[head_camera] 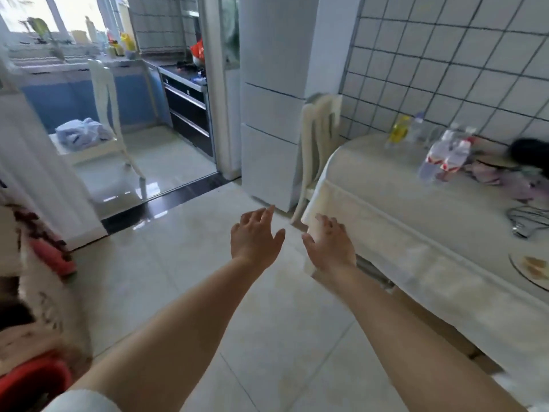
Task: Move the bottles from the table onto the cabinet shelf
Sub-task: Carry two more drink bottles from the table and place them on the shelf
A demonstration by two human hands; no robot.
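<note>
- A white chair [102, 114] is seen at far left, through the doorway, with a bundle of cloth [81, 133] laid on its seat.
- The left hand [255, 237] is held out over the floor [178, 278], fingers spread, its grip released and nothing carried.
- The right hand [329, 243] is held just beside it, near the tabletop [386, 185] corner, fingers loose, grip released too.
- A tall white cabinet [273, 114] is seen behind the hands, with a second chair [319, 138] between it and the tabletop.
- The bottles are found on the tabletop by the tiled wall [445, 69]: a yellow bottle [398, 130], a clear one [417, 126] beside it, then two red-labelled bottles [445, 156] close together.
- A metal rack [527, 221] is seen at far right.
</note>
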